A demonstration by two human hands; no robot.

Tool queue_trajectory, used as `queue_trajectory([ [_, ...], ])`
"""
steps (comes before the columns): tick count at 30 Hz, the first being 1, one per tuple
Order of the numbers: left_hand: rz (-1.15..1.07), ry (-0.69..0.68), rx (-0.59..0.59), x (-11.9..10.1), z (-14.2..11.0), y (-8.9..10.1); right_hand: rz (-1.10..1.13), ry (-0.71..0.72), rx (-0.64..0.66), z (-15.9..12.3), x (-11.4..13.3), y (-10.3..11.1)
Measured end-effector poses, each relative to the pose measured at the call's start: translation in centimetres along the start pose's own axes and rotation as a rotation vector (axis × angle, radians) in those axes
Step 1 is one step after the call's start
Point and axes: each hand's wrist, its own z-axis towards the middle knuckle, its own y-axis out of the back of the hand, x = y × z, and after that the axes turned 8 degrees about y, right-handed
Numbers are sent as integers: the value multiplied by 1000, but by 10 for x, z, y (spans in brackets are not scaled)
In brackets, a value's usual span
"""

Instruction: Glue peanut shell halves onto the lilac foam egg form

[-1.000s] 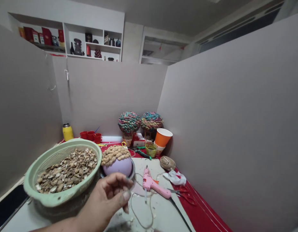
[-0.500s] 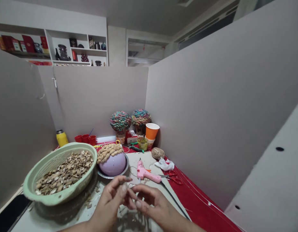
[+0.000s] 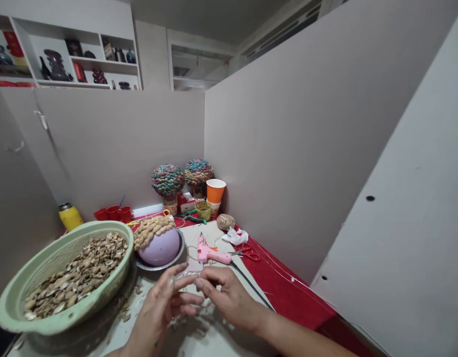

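My left hand (image 3: 165,307) and my right hand (image 3: 225,295) meet over the grey table top, fingertips pinched together around something small that I cannot make out. Just beyond them a purple ball (image 3: 159,245), partly covered with tan nut shells, sits in a metal dish (image 3: 179,258). A pink glue gun (image 3: 210,254) lies to the right of the dish, its black cord running past my right hand. On the left stands a green colander (image 3: 61,277) full of nut shells.
Red scissors (image 3: 247,254), a white rag (image 3: 236,237), a twine ball (image 3: 225,221), an orange cup (image 3: 215,191), two yarn-covered topiaries (image 3: 168,181), red cups (image 3: 112,213) and a yellow flask (image 3: 70,216) stand behind. Grey partition boards close in at the back and right.
My right hand has come into view and joined the left in front of the dish. The view has swung right, so everything has shifted left in the picture.
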Motion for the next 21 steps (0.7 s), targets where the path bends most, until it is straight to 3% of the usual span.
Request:
queue_trajectory([
  [3, 72, -5, -29, 4, -1, 1, -93, 29, -95, 3, -6, 12],
  [7, 216, -158, -164, 4, 4, 9, -269, -21, -252, 11, -33, 37],
  [10, 316, -249, -251, 8, 6, 17, -406, -70, -181, 15, -60, 52],
  [13, 501, -348, -258, 20, 3, 21, -536, -95, 7, 14, -79, 58],
  [15, 679, -496, -150, 30, 0, 19, -608, -106, 136, 12, -86, 57],
  [18, 912, -747, 155, 42, -1, 15, -673, -121, 303, 13, -92, 52],
  [21, 1021, -841, 316, 49, 2, 15, -697, -122, 400, 19, -99, 49],
])
